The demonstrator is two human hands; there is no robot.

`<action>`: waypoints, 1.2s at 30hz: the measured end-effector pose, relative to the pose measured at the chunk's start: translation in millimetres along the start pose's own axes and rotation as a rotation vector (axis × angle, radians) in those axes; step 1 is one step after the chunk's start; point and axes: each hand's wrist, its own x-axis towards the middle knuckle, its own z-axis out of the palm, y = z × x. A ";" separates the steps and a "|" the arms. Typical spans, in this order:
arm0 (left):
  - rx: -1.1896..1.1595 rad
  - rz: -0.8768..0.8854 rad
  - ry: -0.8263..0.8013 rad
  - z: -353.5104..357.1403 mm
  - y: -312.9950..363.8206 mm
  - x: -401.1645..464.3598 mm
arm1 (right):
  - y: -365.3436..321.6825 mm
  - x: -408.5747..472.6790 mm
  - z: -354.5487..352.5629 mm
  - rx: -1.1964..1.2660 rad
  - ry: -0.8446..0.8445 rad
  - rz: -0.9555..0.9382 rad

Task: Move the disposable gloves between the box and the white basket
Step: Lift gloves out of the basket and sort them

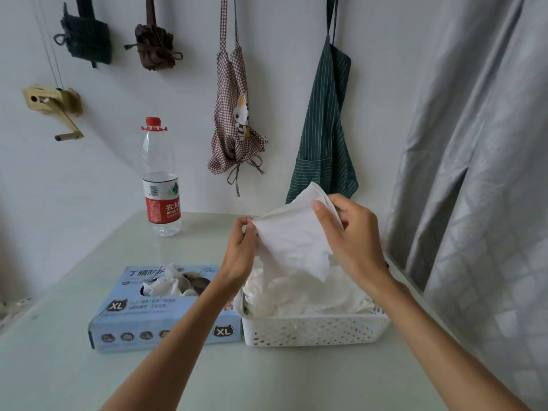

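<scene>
Fingers [321, 207] of both hands pinch one thin white disposable glove [292, 237] at centre frame, stretched above the white perforated plastic basket [314, 329]; the pale-blue cardboard glove box [133, 324] lies lower left, nearer the left hand [240, 250].

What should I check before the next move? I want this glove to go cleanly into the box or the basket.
1. Both hands hold the glove: ok, the left hand pinches one corner and the right hand grips the upper edge.
2. Glove clear of the pile in the basket: cannot tell, its lower part hangs against the pile.
3. Box opening free: not ok, crumpled gloves stick out of it.
4. Basket has room: not ok, it looks heaped.
5. Bottle out of the way: ok, it stands behind the box.
</scene>
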 end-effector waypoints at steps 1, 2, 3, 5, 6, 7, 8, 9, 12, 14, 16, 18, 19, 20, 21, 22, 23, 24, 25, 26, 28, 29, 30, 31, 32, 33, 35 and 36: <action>0.003 -0.008 0.029 -3.6 1.8 -4.8 | -8.1 -2.9 3.4 0.023 0.000 0.003; 0.012 -0.019 0.058 -5.7 3.6 -8.3 | -13.0 -6.0 6.3 0.049 0.004 0.007; 0.027 -0.021 0.097 -15.0 8.7 -14.8 | -23.5 -11.4 12.0 0.083 0.004 0.013; 0.058 0.013 0.151 -30.2 18.9 -21.3 | -38.8 -17.5 20.5 0.149 0.005 0.032; 0.091 0.044 0.176 -41.4 26.2 -25.9 | -47.8 -20.3 25.9 0.198 0.004 0.041; 0.132 0.080 0.199 -53.9 33.8 -29.8 | -56.5 -22.2 31.1 0.256 0.000 0.055; 0.178 0.107 0.219 -66.2 39.9 -32.1 | -63.8 -24.1 35.9 0.323 -0.007 0.079; 0.226 0.125 0.232 -77.7 46.3 -32.9 | -69.0 -25.5 40.7 0.393 -0.014 0.118; 0.418 0.113 0.239 -103.5 48.2 -25.3 | -69.0 -32.1 54.8 0.544 -0.043 0.312; 0.557 0.053 0.160 -101.6 34.4 -13.9 | -52.0 -38.6 61.7 0.522 -0.046 0.435; 0.656 -0.019 0.066 -84.5 12.3 -2.0 | -20.7 -45.0 63.8 0.393 -0.029 0.507; 0.755 -0.038 -0.014 -60.5 -8.6 7.5 | 16.7 -49.8 58.3 0.205 -0.027 0.551; 0.798 -0.013 -0.039 -45.7 -17.1 12.4 | 36.4 -51.4 52.2 0.113 -0.030 0.566; 0.845 0.028 -0.054 -37.0 -21.2 15.6 | 49.6 -53.2 46.5 0.033 -0.034 0.567; 0.889 0.081 -0.076 -23.9 -26.1 20.6 | 65.4 -54.2 38.2 -0.053 -0.032 0.557; 0.938 0.133 -0.095 -15.6 -30.0 25.3 | 75.8 -54.9 31.3 -0.139 -0.037 0.537; 0.990 0.181 -0.119 -7.8 -32.4 28.4 | 83.9 -54.8 24.9 -0.229 -0.048 0.518; 1.042 0.218 -0.145 0.6 -35.9 31.1 | 91.2 -55.1 18.9 -0.307 -0.061 0.507; 1.089 0.256 -0.171 6.3 -39.4 33.2 | 96.2 -54.3 14.9 -0.372 -0.075 0.500; 1.128 0.284 -0.202 11.8 -42.3 33.6 | 100.5 -53.5 11.8 -0.434 -0.091 0.492; 1.191 0.313 -0.256 19.3 -49.5 35.7 | 107.4 -51.0 7.4 -0.550 -0.139 0.461; 1.222 0.333 -0.271 21.9 -52.5 36.9 | 109.6 -49.4 5.1 -0.603 -0.169 0.443; 1.257 0.351 -0.277 24.1 -55.3 38.0 | 111.6 -48.1 2.6 -0.654 -0.199 0.427; 1.287 0.377 -0.274 25.4 -56.5 38.6 | 112.5 -46.6 0.2 -0.703 -0.223 0.413; 1.309 0.399 -0.273 26.6 -58.8 39.7 | 114.5 -45.2 -2.2 -0.741 -0.239 0.401; 1.315 0.424 -0.273 27.5 -60.6 40.0 | 116.0 -43.9 -3.9 -0.774 -0.250 0.389; 1.314 0.464 -0.276 30.0 -62.8 39.8 | 119.7 -42.4 -6.3 -0.839 -0.270 0.376; 1.325 0.479 -0.271 31.1 -63.2 39.6 | 121.4 -42.2 -6.6 -0.872 -0.284 0.360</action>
